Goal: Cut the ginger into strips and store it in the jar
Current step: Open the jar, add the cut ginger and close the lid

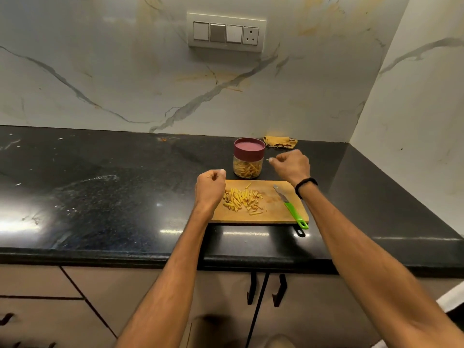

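Worth watching the maroon lid [249, 149] first: seated on the jar [248, 168], so no way in for the loose ginger strips [242, 200] until taken off; would scatter over the black countertop [125, 197] if dropped onto it. Could also tip the jar, only part-filled, if nudged by a wrist while reaching. Could knock the green-handled knife [288, 204] too: lying at the right end of the wooden cutting board [271, 216], blade pointing away, handle tip poking past the board's near corner, close to the counter's edge and near the right forearm. Risky as well to sweep strips by hand: easy to drag some over the board's near side.

Left hand [210, 188]: hovering over the board's left end, just beside the heap, fingers curled in, back to the camera; palm hidden, so cannot tell whether empty or clenched on strips. Right hand [291, 165]: up just right of the jar, apart from it, fingers curled, thumb and forefinger drawn together; pale speck at the tips, too small to call strip or nail, so cannot tell.

Ginger in 2 places: 1 heap mid-board, the rest inside the jar, just behind the board's far edge.
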### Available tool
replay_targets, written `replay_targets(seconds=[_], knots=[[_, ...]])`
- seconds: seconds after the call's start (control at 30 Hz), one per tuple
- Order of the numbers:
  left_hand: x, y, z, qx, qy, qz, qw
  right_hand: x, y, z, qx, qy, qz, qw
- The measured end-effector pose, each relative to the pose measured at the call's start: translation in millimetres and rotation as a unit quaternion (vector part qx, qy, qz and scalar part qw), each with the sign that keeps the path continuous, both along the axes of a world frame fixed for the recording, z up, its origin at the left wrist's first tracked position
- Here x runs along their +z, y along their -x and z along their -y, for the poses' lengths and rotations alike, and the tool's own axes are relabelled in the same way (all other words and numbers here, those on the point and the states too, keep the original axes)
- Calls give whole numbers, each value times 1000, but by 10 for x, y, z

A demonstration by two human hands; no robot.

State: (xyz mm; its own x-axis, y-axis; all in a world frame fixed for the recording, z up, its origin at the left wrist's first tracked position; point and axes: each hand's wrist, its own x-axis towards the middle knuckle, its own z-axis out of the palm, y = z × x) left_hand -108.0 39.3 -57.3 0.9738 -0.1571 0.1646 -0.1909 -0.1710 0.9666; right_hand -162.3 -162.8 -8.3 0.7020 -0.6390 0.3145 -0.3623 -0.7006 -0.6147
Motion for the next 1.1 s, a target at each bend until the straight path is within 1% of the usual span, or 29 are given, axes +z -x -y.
replay_targets(seconds=[0.07,0.13,0.17,0.23,0.3,0.37,0.43,0.5,0.6,0.67,0.77,0.87,1.0,1.03,1.1], knots=[[102,-97,19,-13,-25,5,1000,100,-175,-47,14,22,17,1000],[193,-264,66,-41,-56,18,997,205,-394,-84,38,30,-7,999],[232,-345,90,-65,-67,15,996,254,-504,-119,51,30,-33,998],[272,-498,137,-111,-77,-6,991,320,-733,-178,72,28,-126,989],[244,-644,182,-137,-78,-24,987,370,-914,-224,88,54,-240,965],[195,-730,226,-150,-84,-21,985,406,-1031,-239,106,79,-303,944],[143,-771,267,-158,-96,-2,983,444,-1081,-254,114,75,-300,944],[83,-779,303,-155,-114,29,981,463,-1093,-276,105,62,-272,955],[20,-761,346,-118,-157,87,977,547,-1017,-340,78,69,-197,975],[18,-727,365,-85,-168,142,972,666,-904,-434,73,80,-155,982],[56,-669,375,-24,-149,233,961,831,-758,-596,90,69,-170,979],[68,-663,363,-6,-114,298,948,894,-646,-732,126,41,-197,971],[84,-663,327,-3,-111,349,930,974,-532,-793,133,-2,-229,964],[95,-659,323,-3,-111,355,928,978,-518,-794,130,-2,-232,964],[126,-657,319,-3,-106,361,926,961,-506,-785,124,27,-228,965]])
